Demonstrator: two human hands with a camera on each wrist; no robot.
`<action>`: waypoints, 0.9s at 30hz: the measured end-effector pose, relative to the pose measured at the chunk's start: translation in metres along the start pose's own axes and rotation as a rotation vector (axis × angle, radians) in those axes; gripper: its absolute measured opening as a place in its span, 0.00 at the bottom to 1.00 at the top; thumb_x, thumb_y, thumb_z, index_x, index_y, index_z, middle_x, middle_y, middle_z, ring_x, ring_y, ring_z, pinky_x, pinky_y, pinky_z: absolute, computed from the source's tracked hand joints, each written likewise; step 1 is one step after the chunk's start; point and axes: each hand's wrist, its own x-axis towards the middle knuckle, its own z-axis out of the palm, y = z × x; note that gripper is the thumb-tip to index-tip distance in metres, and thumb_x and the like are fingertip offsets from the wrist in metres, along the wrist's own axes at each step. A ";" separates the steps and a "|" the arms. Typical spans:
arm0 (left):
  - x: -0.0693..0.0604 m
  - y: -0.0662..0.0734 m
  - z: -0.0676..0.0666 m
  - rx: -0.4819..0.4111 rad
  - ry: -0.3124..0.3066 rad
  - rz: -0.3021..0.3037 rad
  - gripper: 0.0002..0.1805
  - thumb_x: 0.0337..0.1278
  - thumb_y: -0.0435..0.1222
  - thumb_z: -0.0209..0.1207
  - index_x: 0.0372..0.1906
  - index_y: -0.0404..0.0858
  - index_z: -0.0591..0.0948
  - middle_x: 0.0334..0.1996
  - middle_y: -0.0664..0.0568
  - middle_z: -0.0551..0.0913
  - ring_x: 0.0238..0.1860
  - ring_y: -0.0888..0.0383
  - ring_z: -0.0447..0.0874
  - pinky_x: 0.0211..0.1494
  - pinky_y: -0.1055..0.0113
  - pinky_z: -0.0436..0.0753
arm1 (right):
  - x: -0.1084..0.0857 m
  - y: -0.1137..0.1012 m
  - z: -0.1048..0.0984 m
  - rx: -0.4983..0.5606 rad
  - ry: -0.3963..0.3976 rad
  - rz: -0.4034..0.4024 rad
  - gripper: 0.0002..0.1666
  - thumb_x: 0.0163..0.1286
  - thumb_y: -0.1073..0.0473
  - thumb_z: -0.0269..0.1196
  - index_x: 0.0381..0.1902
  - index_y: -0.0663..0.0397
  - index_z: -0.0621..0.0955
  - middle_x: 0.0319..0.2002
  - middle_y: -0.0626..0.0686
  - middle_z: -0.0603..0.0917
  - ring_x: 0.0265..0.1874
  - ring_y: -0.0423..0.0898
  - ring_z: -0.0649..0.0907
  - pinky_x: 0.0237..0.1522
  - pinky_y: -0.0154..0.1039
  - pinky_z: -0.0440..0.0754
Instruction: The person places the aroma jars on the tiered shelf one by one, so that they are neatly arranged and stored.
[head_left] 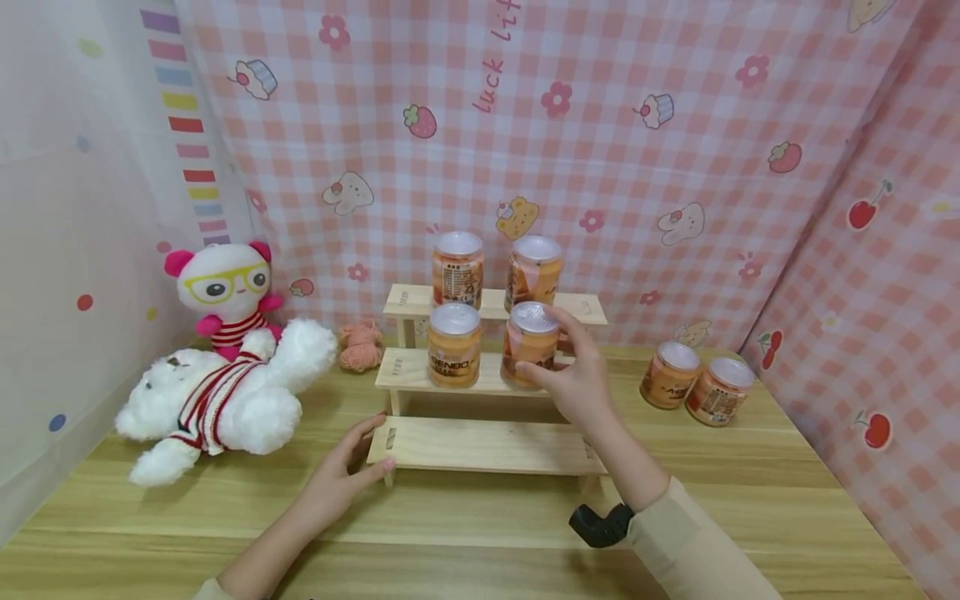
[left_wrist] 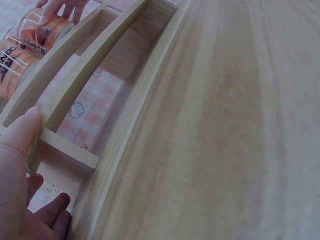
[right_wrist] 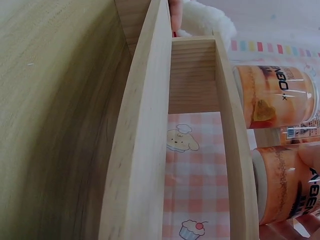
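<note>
The pale wooden stand [head_left: 480, 446] had three steps, its left end held by the left hand [head_left: 347, 473]. An orange can [head_left: 528, 343], silver-topped with dark lettering, stood upright on the middle step [head_left: 491, 372], gripped by the right hand [head_left: 582, 382]. A matching can [head_left: 453, 354] stood just to its left, with two more cans [head_left: 457, 271] upright on the top step [head_left: 494, 303].

Centre of the counter [head_left: 465, 537], the stepped rack [head_left: 393, 392]: two cans [head_left: 459, 265] on its top tier [head_left: 494, 302], two more cans [head_left: 453, 352] on the middle tier [head_left: 491, 372] in front, right hand [head_left: 583, 383] on the right one; left hand [head_left: 343, 471] at the bottom tier [head_left: 487, 446]'s left end; plush toys [head_left: 258, 412] left, another can pair [head_left: 667, 379] right, curtain [head_left: 465, 158] behind
</note>
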 end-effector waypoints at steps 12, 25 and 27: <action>0.000 0.000 0.000 -0.008 0.000 -0.011 0.37 0.58 0.41 0.65 0.71 0.41 0.63 0.65 0.35 0.66 0.64 0.38 0.65 0.63 0.44 0.66 | -0.001 0.003 0.002 -0.034 -0.009 0.007 0.46 0.51 0.62 0.76 0.67 0.44 0.69 0.58 0.55 0.72 0.47 0.52 0.77 0.40 0.46 0.83; 0.000 0.000 0.000 0.007 0.005 0.004 0.37 0.58 0.41 0.65 0.71 0.41 0.63 0.65 0.34 0.66 0.64 0.37 0.66 0.63 0.44 0.65 | -0.008 0.003 -0.001 -0.071 -0.035 0.023 0.52 0.53 0.59 0.75 0.73 0.42 0.61 0.62 0.55 0.70 0.54 0.53 0.74 0.47 0.50 0.79; 0.000 0.000 0.000 0.008 0.005 0.003 0.37 0.58 0.41 0.65 0.71 0.42 0.63 0.65 0.34 0.66 0.64 0.37 0.66 0.63 0.44 0.64 | -0.009 0.002 -0.005 -0.058 -0.034 0.037 0.52 0.54 0.58 0.75 0.73 0.42 0.61 0.61 0.54 0.71 0.55 0.53 0.74 0.49 0.51 0.78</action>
